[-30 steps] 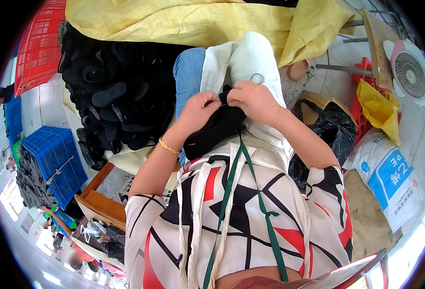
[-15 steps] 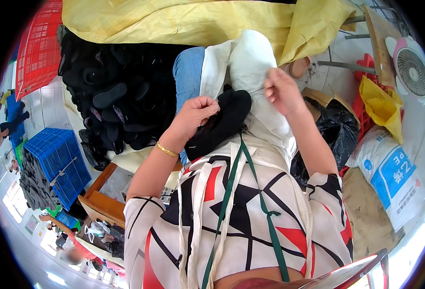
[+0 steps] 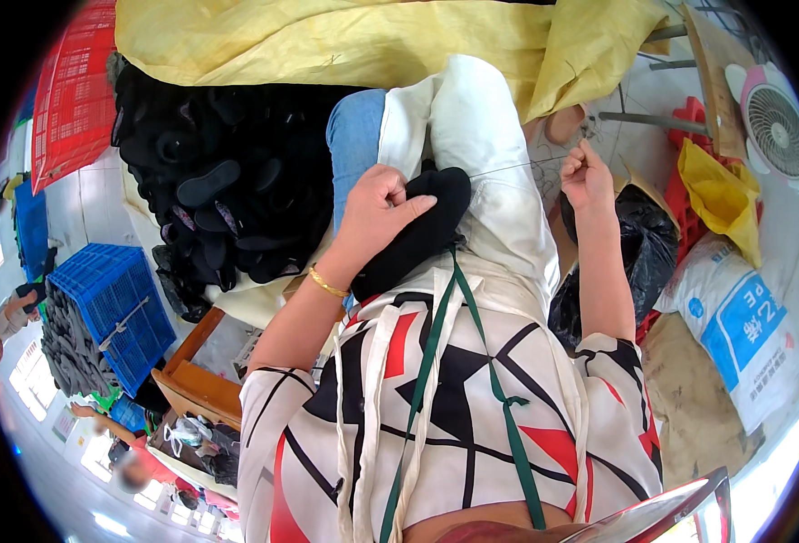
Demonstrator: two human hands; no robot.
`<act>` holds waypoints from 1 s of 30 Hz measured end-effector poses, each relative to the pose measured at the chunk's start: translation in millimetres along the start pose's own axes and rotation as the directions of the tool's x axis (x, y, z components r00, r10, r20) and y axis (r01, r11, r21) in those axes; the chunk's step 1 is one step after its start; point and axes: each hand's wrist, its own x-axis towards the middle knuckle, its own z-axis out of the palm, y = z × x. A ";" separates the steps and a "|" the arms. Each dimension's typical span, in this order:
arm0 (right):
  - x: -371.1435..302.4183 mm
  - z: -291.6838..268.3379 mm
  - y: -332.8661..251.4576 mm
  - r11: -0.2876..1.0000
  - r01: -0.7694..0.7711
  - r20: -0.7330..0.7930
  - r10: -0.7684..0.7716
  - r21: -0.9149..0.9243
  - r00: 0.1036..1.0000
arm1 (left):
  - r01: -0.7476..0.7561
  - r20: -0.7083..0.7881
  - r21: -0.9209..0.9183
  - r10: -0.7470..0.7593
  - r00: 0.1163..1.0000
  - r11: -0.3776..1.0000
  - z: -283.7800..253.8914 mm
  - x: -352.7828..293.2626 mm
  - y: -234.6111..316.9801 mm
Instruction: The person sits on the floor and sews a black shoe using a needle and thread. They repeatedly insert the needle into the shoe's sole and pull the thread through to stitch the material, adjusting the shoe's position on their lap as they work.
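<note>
A black cloth shoe (image 3: 440, 201) rests on my lap over the white cloth on my thighs. My left hand (image 3: 383, 213) is closed on it, thumb stretched along its upper side. From the shoe's far right edge a thin dark thread (image 3: 517, 166) runs taut to my right hand (image 3: 587, 176), raised to the right with its fingers pinched on the thread's end. Whether a needle is in that pinch I cannot make out. Left of my lap lies a big heap of black shoes (image 3: 208, 184), several with soles up.
Yellow sheeting (image 3: 327, 41) spans the far side. To the right are a black plastic bag (image 3: 639, 240), a white printed sack (image 3: 734, 335) and a pink-and-white fan (image 3: 775, 127). A blue crate (image 3: 114, 308) and a wooden stool (image 3: 202, 385) stand left; people are in the background.
My right hand has moved right, away from the shoe, and a longer stretch of thread now shows. My left hand has shifted slightly right over the shoe, its thumb now extended.
</note>
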 end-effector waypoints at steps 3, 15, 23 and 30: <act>-7.4 8.9 -4.9 1.000 0.021 0.048 -0.021 -0.007 0.999 | 0.355 0.049 -0.086 -0.352 0.935 0.931 7.3 3.0 0.7; -26.4 32.6 -46.2 0.688 0.662 0.024 -0.687 -0.297 0.726 | 0.326 0.026 -0.231 -0.329 0.944 0.917 18.1 2.9 -16.6; -79.8 96.5 59.3 -0.502 0.825 0.921 0.127 -0.261 0.368 | 0.117 -0.178 -0.063 -0.126 0.976 0.991 7.9 8.0 8.5; -120.9 107.2 68.7 -0.236 0.909 0.938 -0.028 -0.342 0.346 | 0.457 0.104 -0.152 -0.446 0.889 0.876 4.9 2.3 58.2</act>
